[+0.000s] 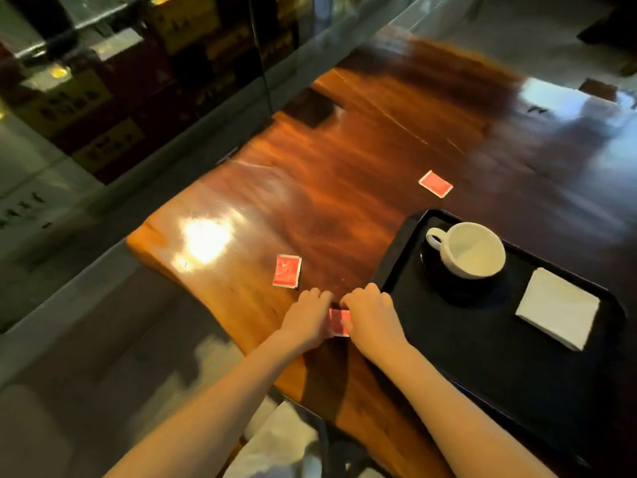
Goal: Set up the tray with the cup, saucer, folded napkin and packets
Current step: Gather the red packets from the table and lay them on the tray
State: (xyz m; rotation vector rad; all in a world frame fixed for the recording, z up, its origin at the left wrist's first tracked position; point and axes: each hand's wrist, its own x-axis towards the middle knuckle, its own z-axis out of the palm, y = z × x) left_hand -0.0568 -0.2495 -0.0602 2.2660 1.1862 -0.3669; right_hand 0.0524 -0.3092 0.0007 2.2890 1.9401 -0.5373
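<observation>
Nearby, both forearms reach in from 6 o'clock, knuckles up. The left hand [306,317] and right hand [370,313] curl their fingers down on either end of a flat red packet [337,321], pinching it against the glossy, reddish wooden tabletop [310,188]. A second packet [286,271], square with pale edges, lies at 11 o'clock from the hands; a third packet [435,183] lies farther off at 1 o'clock. At 3 o'clock sits a black rounded-corner tray [465,339] carrying a smooth white cup [474,251] on a dark round saucer [458,288], and a folded white napkin [558,307].
</observation>
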